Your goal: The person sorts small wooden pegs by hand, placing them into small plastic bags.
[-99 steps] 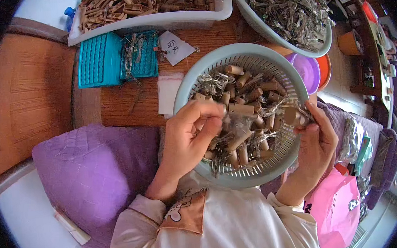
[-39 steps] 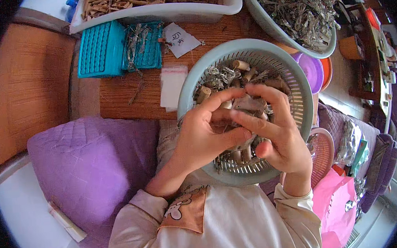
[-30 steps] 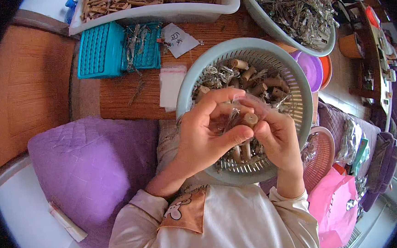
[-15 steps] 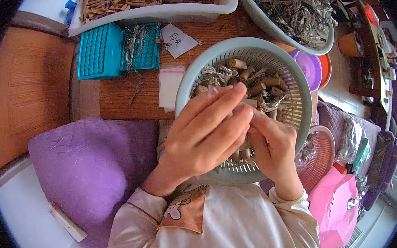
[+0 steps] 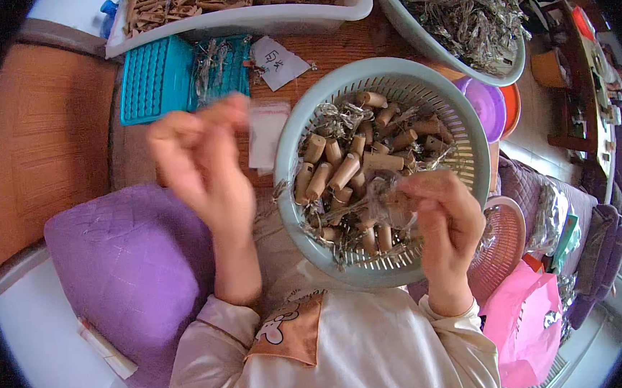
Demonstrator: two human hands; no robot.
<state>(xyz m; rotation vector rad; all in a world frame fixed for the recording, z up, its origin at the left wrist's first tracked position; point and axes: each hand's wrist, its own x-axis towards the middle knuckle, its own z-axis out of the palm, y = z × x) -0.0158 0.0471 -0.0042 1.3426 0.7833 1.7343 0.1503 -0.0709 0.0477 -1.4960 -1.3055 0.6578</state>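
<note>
My right hand is closed, its fingertips pinching a small clear plastic bag over the right part of a grey-green basket. What the bag holds is hard to make out. Many brown cork-like cylinders and tangles of thin silvery wire lie in this basket. Off to its left, my left hand hangs raised and smeared by motion, below the turquoise ridged tray. Whether its fingers hold anything cannot be seen. Between left hand and basket lies a stack of flat clear bags.
A white tub of brown pieces stands at the back, beside a grey tub of wire tangles. A turquoise rack and paper note sit on the wooden table. Purple cushion lies left; pink basket and pink bag right.
My hands have parted. The left has swung away to the left, toward the turquoise tray; the right has moved slightly right, and the clear bag now shows in its fingers.
</note>
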